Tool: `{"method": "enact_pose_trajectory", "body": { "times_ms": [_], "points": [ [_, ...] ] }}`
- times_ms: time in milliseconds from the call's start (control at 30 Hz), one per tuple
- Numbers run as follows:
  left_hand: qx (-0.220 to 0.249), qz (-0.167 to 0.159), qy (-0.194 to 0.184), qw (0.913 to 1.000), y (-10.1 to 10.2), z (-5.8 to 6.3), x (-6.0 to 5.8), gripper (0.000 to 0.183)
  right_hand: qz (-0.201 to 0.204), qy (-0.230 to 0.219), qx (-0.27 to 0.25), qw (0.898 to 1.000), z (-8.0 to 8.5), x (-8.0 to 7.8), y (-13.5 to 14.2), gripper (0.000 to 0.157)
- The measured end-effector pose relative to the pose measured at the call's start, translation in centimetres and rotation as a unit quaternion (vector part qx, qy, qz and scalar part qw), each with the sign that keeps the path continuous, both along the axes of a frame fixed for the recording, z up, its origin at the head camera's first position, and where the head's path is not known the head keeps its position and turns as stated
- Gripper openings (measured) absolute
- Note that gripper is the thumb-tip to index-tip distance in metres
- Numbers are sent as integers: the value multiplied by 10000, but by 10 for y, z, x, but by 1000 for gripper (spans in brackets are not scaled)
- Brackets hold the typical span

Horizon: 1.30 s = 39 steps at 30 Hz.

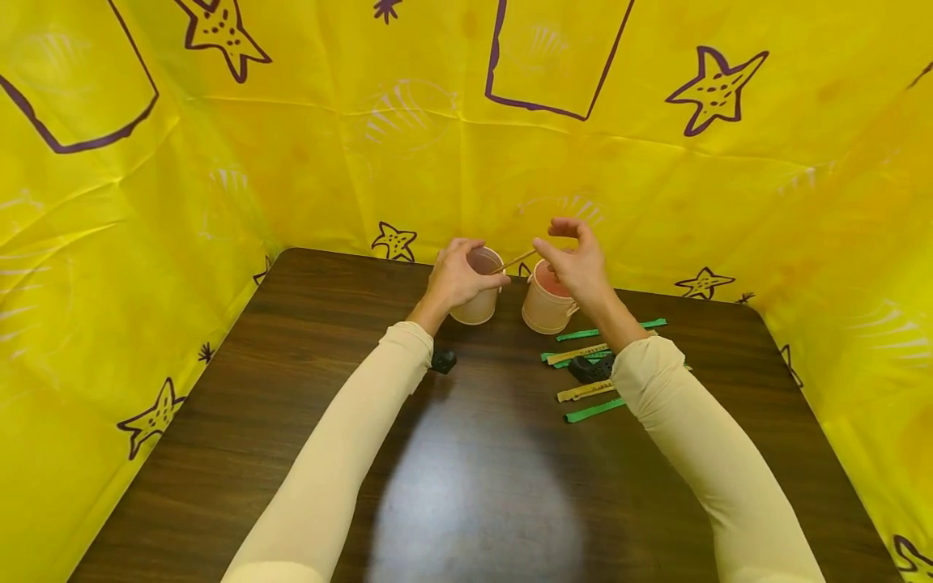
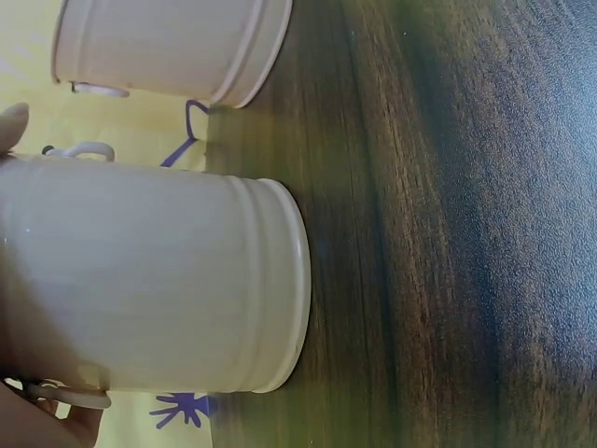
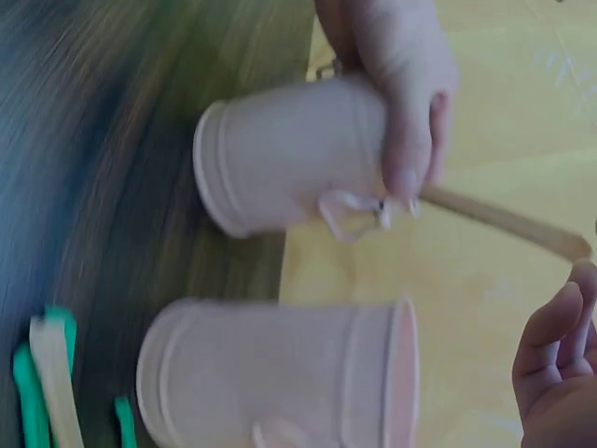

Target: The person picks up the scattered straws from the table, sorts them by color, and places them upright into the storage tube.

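The left hand gripped the left bucket near its rim; the tan strip projected from that bucket; the right hand, fingers parted, was positioned at the strip's outer end.

Loud yellow cloth with purple-outlined spotted starfish, faint white stripy motifs, dark wood-grain tabletop, pale pink buckets, tan stick, green strips, mustard strips with dark print, cream sleeves

Stick: one end behind your left hand, right wrist view
Tabletop: blurred there
Yellow strips: lettering — too small
Black object: partly behind your right sleeve
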State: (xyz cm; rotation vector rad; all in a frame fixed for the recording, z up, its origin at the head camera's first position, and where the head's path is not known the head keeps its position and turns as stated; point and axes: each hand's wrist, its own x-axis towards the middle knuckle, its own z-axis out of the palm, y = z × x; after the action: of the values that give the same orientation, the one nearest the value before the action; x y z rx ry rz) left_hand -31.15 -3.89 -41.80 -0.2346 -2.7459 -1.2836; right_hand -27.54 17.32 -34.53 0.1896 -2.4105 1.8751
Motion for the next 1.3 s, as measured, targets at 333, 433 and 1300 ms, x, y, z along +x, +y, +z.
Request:
{"method": "enact_pose_trajectory", "body": {
  "times_ms": [333,433,1300],
  "points": [
    [94,53,-62,9999,3,0,-1,85,326,705,1844,9798,3,18,47,51],
    [116,33,-59,9999,2,-1,-1,84,639,875,2450,9635,0,27,59,41],
    [110,-47,-126,9998,1,2,0,88,1575,402,4216,8921,-88,43,123,26]
  ]
}}
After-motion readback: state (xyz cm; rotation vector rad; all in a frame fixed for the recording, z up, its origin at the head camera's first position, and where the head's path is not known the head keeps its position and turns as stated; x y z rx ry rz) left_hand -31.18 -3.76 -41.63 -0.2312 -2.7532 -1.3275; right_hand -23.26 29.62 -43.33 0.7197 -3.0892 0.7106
